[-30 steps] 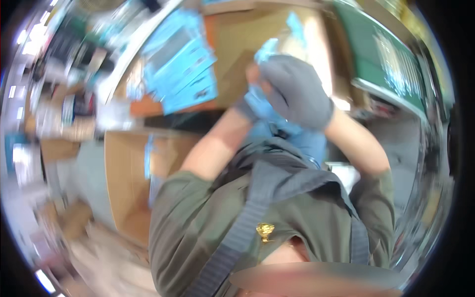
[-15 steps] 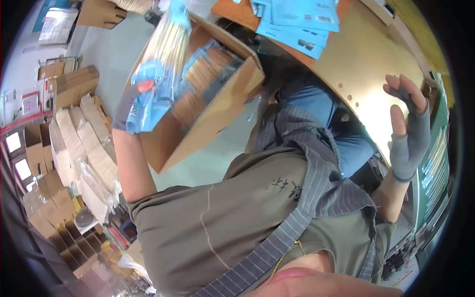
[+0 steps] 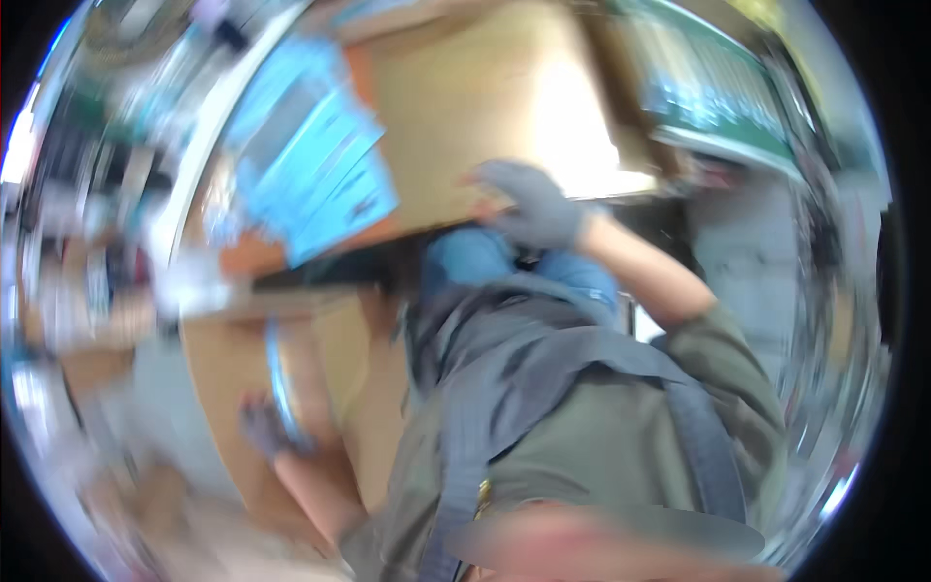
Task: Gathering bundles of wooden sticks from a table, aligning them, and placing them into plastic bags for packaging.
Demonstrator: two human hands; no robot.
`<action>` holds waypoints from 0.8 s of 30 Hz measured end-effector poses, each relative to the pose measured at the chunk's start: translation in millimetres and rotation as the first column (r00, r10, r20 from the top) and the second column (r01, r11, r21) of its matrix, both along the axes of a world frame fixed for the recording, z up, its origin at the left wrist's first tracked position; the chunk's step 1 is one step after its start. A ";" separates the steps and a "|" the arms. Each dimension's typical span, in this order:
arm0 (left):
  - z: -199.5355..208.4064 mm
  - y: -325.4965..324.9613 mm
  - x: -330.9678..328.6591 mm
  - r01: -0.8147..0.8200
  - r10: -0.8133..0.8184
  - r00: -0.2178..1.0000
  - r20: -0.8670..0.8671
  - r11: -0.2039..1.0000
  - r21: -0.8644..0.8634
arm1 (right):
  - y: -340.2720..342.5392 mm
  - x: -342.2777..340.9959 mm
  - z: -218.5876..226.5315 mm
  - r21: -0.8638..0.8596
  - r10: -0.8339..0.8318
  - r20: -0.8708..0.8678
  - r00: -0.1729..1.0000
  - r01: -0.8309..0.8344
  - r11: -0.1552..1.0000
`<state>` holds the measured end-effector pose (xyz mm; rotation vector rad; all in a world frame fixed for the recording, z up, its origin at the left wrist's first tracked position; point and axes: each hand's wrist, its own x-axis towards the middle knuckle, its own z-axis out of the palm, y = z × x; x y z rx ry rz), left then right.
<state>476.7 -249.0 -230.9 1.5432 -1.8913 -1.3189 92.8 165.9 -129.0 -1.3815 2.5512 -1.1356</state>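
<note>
My left hand [image 3: 264, 429], in a grey fingerless glove, is at the cardboard box [image 3: 218, 359] on the lower left. Beside it, and seemingly touching it, is a blue-edged clear packet [image 3: 281, 373] of pale sticks; motion blur hides how the fingers lie. My right hand [image 3: 531, 206], gloved the same way, hovers by the near edge of the tan tabletop [image 3: 456, 116], above my lap. Its fingers bend a little, stand apart and hold nothing visible.
Several flat light-blue packages [image 3: 320, 165] lie overlapped on the table's left part, over an orange-brown surface [image 3: 257, 257]. A green rack [image 3: 718, 87] with rows of clear-and-blue packets stands at the far right. Blurred shelves and goods fill the left side.
My view has swung, bringing the table to the middle. My left hand, earlier gripping bundled stick packets above the box, is now lower at the box. My right hand has come inward to the table's edge.
</note>
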 end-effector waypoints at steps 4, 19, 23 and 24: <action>117.0 20.5 -142.7 0.188 -0.321 0.939 -0.126 0.783 -0.593 | 35.4 -13.7 -84.4 0.387 -0.358 -0.079 0.930 0.359 0.849; -46.7 276.5 -516.1 0.607 -0.688 0.585 0.430 0.020 -0.794 | 93.1 18.4 -153.2 0.272 -0.241 -0.178 0.954 0.283 0.920; -31.0 279.2 -510.4 0.678 -0.671 0.595 0.442 0.124 -0.724 | 93.1 13.0 -148.6 0.142 -0.253 -0.180 0.951 0.279 0.950; -24.8 280.7 -510.0 0.701 -0.676 0.579 0.455 0.129 -0.701 | 91.3 6.6 -144.6 0.076 -0.269 -0.171 0.948 0.285 0.956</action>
